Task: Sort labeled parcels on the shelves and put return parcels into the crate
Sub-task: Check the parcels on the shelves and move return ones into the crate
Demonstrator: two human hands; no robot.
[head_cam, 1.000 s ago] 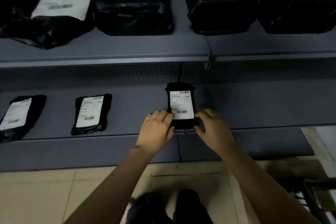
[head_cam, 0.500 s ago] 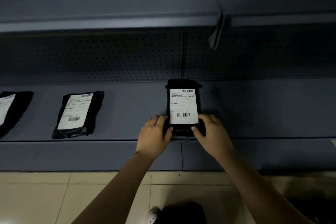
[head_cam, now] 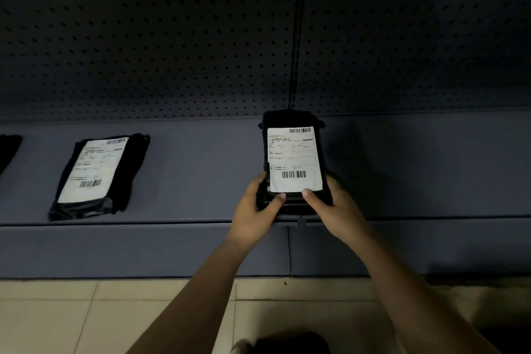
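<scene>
Dim shelf (head_cam: 201, 175) — left hand (head_cam: 253, 215) and right hand (head_cam: 339, 210) grip the parcel (head_cam: 290, 119) at its near end, thumbs on top — label (head_cam: 293, 158) text unreadable

Pegboard bk panel (head_cam: 143, 37); tile flr (head_cam: 57, 316)

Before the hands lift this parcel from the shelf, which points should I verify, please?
1. Left hand grips the parcel's near left corner: ok.
2. Right hand grips the near right corner: ok.
3. Label faces up, mostly uncovered: ok.
4. Return marking read from the label: cannot tell, print too small.
5. Neighbouring parcel on the left lies apart: ok.
6. Crate located: cannot tell, not in view.
</scene>
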